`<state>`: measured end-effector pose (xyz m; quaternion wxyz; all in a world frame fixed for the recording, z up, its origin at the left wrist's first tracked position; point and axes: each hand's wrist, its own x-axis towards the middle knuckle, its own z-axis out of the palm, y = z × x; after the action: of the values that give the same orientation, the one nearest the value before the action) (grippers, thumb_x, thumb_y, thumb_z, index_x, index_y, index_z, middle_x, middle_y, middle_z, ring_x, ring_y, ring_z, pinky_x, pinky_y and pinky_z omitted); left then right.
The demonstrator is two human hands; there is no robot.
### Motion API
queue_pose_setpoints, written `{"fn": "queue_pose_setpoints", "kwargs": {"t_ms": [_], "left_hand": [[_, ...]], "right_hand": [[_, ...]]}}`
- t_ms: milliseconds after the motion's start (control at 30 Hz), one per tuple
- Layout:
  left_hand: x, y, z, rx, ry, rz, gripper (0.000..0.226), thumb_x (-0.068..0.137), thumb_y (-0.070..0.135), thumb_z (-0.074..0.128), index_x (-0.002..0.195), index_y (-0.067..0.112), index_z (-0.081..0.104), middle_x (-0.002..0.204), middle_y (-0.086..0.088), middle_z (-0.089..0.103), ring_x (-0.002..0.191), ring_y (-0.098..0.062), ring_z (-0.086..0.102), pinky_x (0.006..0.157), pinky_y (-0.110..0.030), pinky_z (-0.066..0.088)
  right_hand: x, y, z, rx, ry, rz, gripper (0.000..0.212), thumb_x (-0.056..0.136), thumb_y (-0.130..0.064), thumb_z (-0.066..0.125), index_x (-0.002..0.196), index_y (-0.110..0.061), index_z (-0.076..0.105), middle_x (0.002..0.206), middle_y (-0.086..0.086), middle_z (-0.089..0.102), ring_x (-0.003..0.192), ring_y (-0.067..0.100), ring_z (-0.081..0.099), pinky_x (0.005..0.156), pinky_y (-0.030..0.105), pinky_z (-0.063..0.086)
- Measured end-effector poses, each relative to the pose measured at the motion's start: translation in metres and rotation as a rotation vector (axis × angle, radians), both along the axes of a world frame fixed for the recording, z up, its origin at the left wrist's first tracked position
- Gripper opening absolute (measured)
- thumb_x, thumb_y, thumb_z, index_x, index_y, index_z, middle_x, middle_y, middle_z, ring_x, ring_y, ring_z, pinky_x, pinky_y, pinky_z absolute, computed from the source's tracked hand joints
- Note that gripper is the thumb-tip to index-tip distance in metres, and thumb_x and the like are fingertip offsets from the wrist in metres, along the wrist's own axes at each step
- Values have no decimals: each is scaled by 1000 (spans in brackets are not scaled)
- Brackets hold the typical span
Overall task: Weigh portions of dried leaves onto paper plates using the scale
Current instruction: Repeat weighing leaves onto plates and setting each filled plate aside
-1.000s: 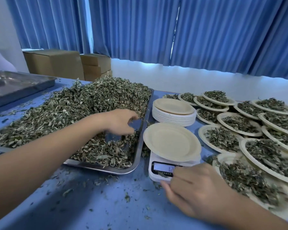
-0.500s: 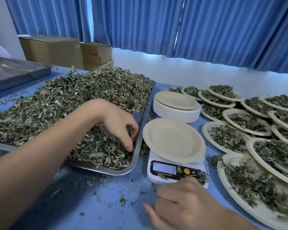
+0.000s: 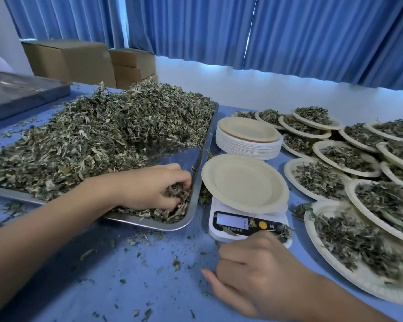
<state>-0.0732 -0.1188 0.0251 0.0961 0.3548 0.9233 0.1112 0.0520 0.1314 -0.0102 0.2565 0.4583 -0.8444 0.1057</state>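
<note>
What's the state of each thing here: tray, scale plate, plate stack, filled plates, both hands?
Steel tray of dried green leaves: heaped, near corner partly bare.
Round beige paper plate on white digital scale: empty.
Stack of beige paper plates: empty.
Leaf-filled paper plates: portioned, overlapping.
Left hand: closed on leaves in tray.
Right hand: curled, in front of the scale.
</note>
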Motion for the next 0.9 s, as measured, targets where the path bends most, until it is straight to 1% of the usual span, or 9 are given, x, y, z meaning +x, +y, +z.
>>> {"fn": "queue_pose_setpoints", "kwargs": {"t_ms": [167,233,333,467,533,633,733,800,900], "left_hand": [[-7,4,-3,-32,152,62,10,97,32,57,106,31,52,102,6,55,94,-11,50,86,-34,45],[-8,2,-1,52,195,98,2,98,33,56,98,31,56,97,9,58,87,-6,54,78,-27,47],[-10,0,5,340,244,183,7,98,32,57,91,29,59,90,12,61,72,-1,60,60,-15,45],[-12,5,10,568,234,238,7,101,21,58,95,21,60,78,18,61,50,4,52,49,-9,37],[-15,8,12,570,204,260,8,101,21,58,94,20,61,81,23,63,58,5,57,54,-10,40],[-25,13,19,651,143,410,8,100,25,59,94,23,64,93,6,67,80,-14,66,71,-35,57],[-32,26,28,905,79,534,10,101,22,58,94,18,64,86,0,64,60,3,58,55,-14,51],[-34,39,37,992,97,527,11,102,20,57,94,14,63,78,3,58,49,6,49,47,-9,41],[-31,68,47,976,41,400,9,100,23,59,98,17,66,84,4,64,63,2,58,61,-16,51]], "right_hand": [[-1,0,-1,13,-12,17,51,101,-32,59,54,-18,47,55,-2,34,47,17,27,38,30,28],[-1,0,-2,11,-14,27,50,101,-31,59,55,-18,47,55,-2,33,47,17,26,38,30,28],[-3,-1,-2,1,-32,37,50,102,-31,59,55,-19,45,56,-3,30,48,17,23,39,29,25],[-5,-1,0,-53,-110,49,49,102,-29,60,57,-22,40,60,-7,24,47,15,22,40,30,25],[-5,-1,1,-63,-122,50,49,103,-29,58,59,-23,37,62,-8,23,47,14,21,40,30,25],[-4,0,0,-50,-111,44,51,102,-29,58,55,-19,42,61,-7,23,47,16,23,39,32,28],[-4,1,1,-38,-102,41,51,102,-30,58,55,-19,45,60,-6,23,48,16,22,38,32,28],[-4,1,1,-31,-104,41,49,101,-30,61,55,-19,47,59,-6,25,47,17,24,38,31,30],[-3,2,1,-31,-120,44,48,101,-30,61,56,-19,50,57,-5,31,47,17,26,39,31,30]]}}
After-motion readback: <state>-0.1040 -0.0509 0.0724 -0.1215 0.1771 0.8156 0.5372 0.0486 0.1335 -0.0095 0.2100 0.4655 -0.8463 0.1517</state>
